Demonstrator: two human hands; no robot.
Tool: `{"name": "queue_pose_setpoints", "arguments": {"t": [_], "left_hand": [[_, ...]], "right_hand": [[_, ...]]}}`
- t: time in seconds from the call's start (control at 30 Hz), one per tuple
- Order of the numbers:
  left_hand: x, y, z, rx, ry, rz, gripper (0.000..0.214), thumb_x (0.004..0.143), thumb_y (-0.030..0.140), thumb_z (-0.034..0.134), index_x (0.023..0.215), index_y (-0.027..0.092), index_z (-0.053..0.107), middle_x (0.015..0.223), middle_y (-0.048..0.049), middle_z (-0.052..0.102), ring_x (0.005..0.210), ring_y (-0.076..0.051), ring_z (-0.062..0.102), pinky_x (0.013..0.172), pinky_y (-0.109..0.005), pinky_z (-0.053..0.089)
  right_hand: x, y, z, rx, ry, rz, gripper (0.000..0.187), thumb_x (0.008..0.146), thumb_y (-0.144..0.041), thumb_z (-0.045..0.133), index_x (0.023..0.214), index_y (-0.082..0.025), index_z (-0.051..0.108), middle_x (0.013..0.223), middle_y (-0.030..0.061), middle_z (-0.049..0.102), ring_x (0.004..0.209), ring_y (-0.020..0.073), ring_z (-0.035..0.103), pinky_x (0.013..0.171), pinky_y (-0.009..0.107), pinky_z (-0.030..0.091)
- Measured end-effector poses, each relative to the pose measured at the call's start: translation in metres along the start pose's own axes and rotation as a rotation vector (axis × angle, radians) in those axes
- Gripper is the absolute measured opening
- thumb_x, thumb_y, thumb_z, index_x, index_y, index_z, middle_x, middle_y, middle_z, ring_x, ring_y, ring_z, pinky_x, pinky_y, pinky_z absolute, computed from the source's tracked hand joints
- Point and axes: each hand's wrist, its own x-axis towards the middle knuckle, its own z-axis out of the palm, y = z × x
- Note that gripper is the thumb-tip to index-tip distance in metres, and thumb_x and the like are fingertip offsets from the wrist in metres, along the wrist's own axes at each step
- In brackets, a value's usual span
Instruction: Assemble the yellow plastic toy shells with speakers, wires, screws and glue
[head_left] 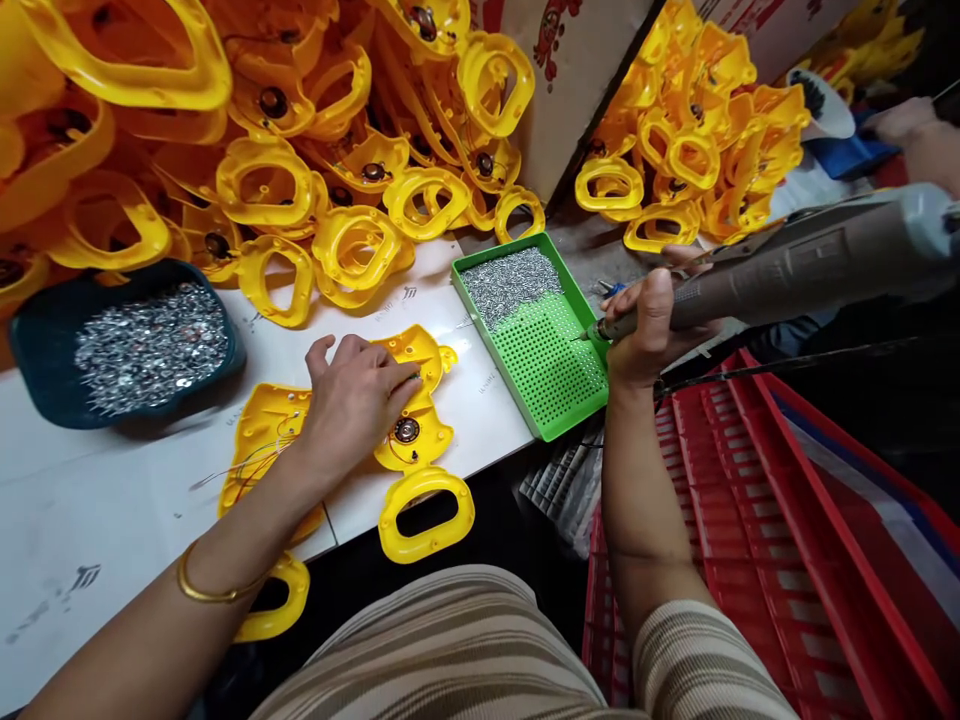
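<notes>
My left hand [358,400] is over a yellow plastic shell half [431,430], its fingertips pinched together inside the upper part. A small dark-green piece shows at the fingertips, too hidden to name. The shell holds a round speaker [406,430], and its looped handle [427,515] juts past the table edge. Beside it, partly under my left forearm, lies another yellow shell half [259,440] with thin wires. In my right hand [651,325] is a grey electric screwdriver [795,265], its bit pointing down-left over a green perforated tray [525,375] with small silver screws [510,280].
A dark bin [45,350] of silver screws stands at the left. Yellow shells [349,250] are heaped along the back, and another heap [697,150] lies beyond a cardboard box [570,90]. A red plastic crate [720,480] is at my right. Another person's hand [911,135] shows far right.
</notes>
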Motion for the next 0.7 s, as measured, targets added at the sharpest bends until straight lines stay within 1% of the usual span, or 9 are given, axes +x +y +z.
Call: {"name": "queue_pose_setpoints", "arguments": {"t": [0.1,0.2,0.33,0.53,0.6,0.7], "left_hand": [[0.000,0.000,-0.001,0.007,0.000,0.013,0.027,0.095,0.032,0.052,0.085,0.025,0.077,0.083,-0.0083,0.066,0.089,-0.028,0.055,0.097,-0.060,0.034],[0.000,-0.001,-0.002,0.022,-0.015,0.030,0.028,0.097,0.032,0.050,0.088,0.026,0.076,0.082,-0.0071,0.066,0.090,-0.027,0.054,0.097,-0.059,0.035],[-0.001,-0.001,0.000,0.008,0.026,0.017,0.026,0.095,0.033,0.053,0.090,0.026,0.077,0.082,-0.0086,0.066,0.089,-0.028,0.055,0.096,-0.059,0.034],[0.000,-0.005,0.005,-0.009,0.016,0.014,0.025,0.094,0.034,0.054,0.091,0.027,0.078,0.081,-0.0094,0.065,0.089,-0.030,0.056,0.094,-0.060,0.035],[0.000,-0.006,0.004,-0.009,0.011,0.009,0.025,0.094,0.035,0.054,0.091,0.027,0.078,0.081,-0.0093,0.065,0.089,-0.030,0.056,0.094,-0.059,0.035],[-0.001,-0.004,0.003,-0.003,0.003,0.003,0.026,0.095,0.035,0.053,0.091,0.027,0.078,0.082,-0.0092,0.065,0.090,-0.030,0.055,0.095,-0.059,0.035]], "right_hand": [[-0.001,0.006,0.004,-0.006,0.005,-0.001,0.026,0.079,-0.051,0.061,0.085,-0.027,0.058,0.048,-0.0100,0.037,0.033,0.0094,0.038,0.040,0.027,0.039],[-0.001,0.012,0.005,0.017,-0.020,-0.016,0.022,0.082,-0.048,0.061,0.087,-0.027,0.058,0.046,-0.0104,0.036,0.033,0.0094,0.037,0.040,0.027,0.039],[-0.001,0.019,0.005,0.033,-0.032,-0.013,0.021,0.084,-0.048,0.059,0.090,-0.028,0.058,0.047,-0.0096,0.038,0.033,0.0107,0.037,0.040,0.028,0.038],[-0.002,0.020,0.005,0.110,-0.048,-0.019,0.015,0.085,-0.043,0.062,0.089,-0.028,0.059,0.046,-0.0101,0.039,0.033,0.0105,0.039,0.041,0.028,0.039],[-0.003,0.019,0.007,0.099,-0.043,-0.016,0.016,0.086,-0.044,0.061,0.089,-0.028,0.059,0.046,-0.0101,0.039,0.033,0.0100,0.037,0.040,0.027,0.038],[-0.004,0.020,0.009,0.020,-0.034,-0.012,0.021,0.087,-0.049,0.057,0.087,-0.028,0.057,0.047,-0.0097,0.040,0.033,0.0096,0.036,0.040,0.028,0.038]]}}
